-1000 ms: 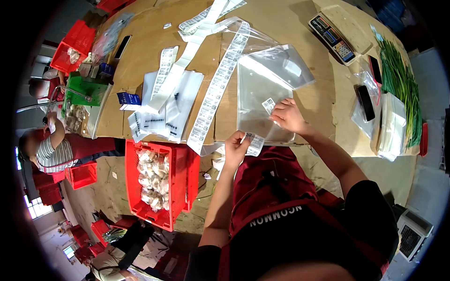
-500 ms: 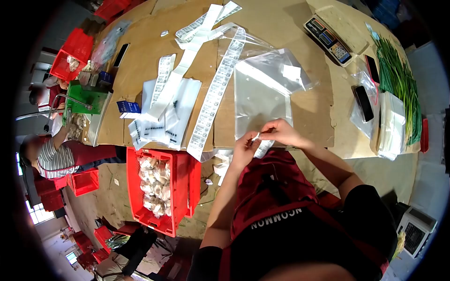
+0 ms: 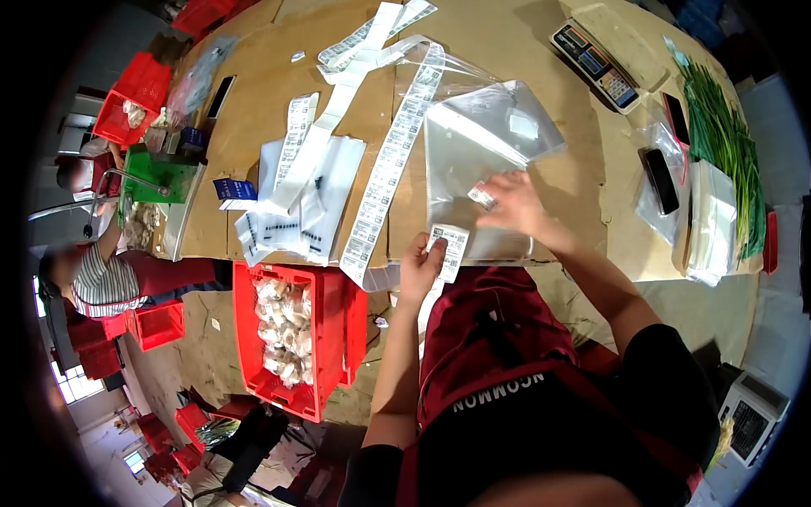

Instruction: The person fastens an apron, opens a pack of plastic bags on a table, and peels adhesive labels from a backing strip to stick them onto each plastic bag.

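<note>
At the table's front edge my left hand [image 3: 420, 269] pinches a strip of printed labels [image 3: 449, 250], which hangs down past the edge. A single small label [image 3: 481, 197] is held at the fingertips of my right hand [image 3: 517, 205], over the clear plastic bags [image 3: 456, 156]. The bags lie flat, with a white label [image 3: 524, 126] on the upper part. Left of them a long label strip [image 3: 390, 173] runs down the table. Another strip lies across a stack of printed bags [image 3: 338, 182].
A red crate [image 3: 314, 338] of bagged produce stands below the table edge. On the right are a scale [image 3: 596, 68], a phone [image 3: 661, 181], green stalks [image 3: 722, 152] and more bags [image 3: 710, 224]. A co-worker in stripes [image 3: 101, 279] is at the left.
Both hands met at the label strip, then parted. My right hand has moved up and right with a small label; my left hand still holds the strip.
</note>
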A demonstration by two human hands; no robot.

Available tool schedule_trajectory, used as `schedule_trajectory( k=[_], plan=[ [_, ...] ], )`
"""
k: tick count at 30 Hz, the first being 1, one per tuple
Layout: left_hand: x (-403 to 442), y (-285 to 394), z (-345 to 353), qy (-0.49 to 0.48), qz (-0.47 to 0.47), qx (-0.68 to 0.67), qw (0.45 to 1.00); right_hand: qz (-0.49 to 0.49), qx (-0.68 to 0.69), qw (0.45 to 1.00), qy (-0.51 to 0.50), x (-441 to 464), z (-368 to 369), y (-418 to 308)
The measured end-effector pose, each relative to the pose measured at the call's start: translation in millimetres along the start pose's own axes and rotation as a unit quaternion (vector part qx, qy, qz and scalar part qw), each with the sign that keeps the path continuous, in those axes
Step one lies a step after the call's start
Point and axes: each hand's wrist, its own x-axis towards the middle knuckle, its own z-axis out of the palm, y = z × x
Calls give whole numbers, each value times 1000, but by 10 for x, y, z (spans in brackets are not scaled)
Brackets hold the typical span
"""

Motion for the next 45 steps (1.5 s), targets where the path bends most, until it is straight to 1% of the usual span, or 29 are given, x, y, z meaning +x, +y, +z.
schedule_trajectory(
  k=[2,3,7,9,10,11,12,14,15,17,18,20,21,23,24,26,28,29,30,31,32,34,35,36,38,40,42,44,45],
  plan=[
    [-24,64,166,76,104,-58,990,-177,59,982,-26,-121,37,55],
    [-71,149,118,26,68,-56,996,-145,44,987,-49,-124,93,86],
    [-57,32,45,-4,30,12,999,-72,60,992,-88,-64,112,158],
    [-50,-27,39,11,44,-1,999,125,363,922,-48,51,98,334],
    [-50,-60,32,26,58,-16,998,135,366,912,129,133,-7,423],
    [-63,-68,24,27,57,-16,998,287,362,845,270,322,-319,310],
    [-75,-71,12,39,45,-26,998,288,363,845,269,370,-421,325],
    [-60,-72,34,45,35,-36,998,104,100,860,490,394,-546,404],
    [-45,-77,99,13,55,-28,998,73,130,905,399,274,-425,292],
    [-6,-41,254,-47,93,-28,994,29,284,955,83,-17,-234,-28],
    [9,-2,317,-74,109,-33,991,16,393,908,-143,-94,-229,-191],
    [97,-70,324,-87,135,17,987,104,433,867,-221,-192,-200,-351],
    [124,-75,322,-85,136,16,987,102,432,868,-222,-177,-163,-322],
    [99,-28,303,-42,82,4,996,135,548,795,-223,-197,-68,-297],
    [87,37,282,-44,78,7,996,138,551,792,-222,-190,-46,-288],
    [103,182,218,-11,-13,152,988,149,496,839,-166,-85,-30,-235],
    [141,106,125,-4,-9,165,986,171,479,849,-144,-45,137,-61],
    [142,87,103,5,24,164,986,90,230,964,-103,-27,157,12],
    [129,66,89,13,56,162,985,2,-39,998,-54,-15,177,82],
    [101,49,59,13,57,152,987,89,-72,990,-80,7,210,136],
    [101,104,47,15,59,152,986,86,-71,991,-78,40,174,155],
    [8,133,31,13,15,3,1000,-10,36,999,17,-14,102,154],
    [-4,135,25,10,-1,0,1000,-91,7,996,-10,-58,71,98],
    [-3,114,27,11,-2,-1,1000,-91,7,996,-12,-99,99,108],
    [35,15,38,-8,86,-4,996,-187,34,981,-43,-158,152,163],
    [57,-98,-3,-15,109,22,994,-149,39,987,-49,-142,185,180],
    [35,-12,17,-9,73,-6,997,-72,158,982,-81,-80,165,176],
    [1,39,-5,-7,69,-13,998,190,416,888,-46,-9,124,346],
    [-18,41,-13,-4,64,-21,998,258,421,862,114,183,-89,336]
  ],
)
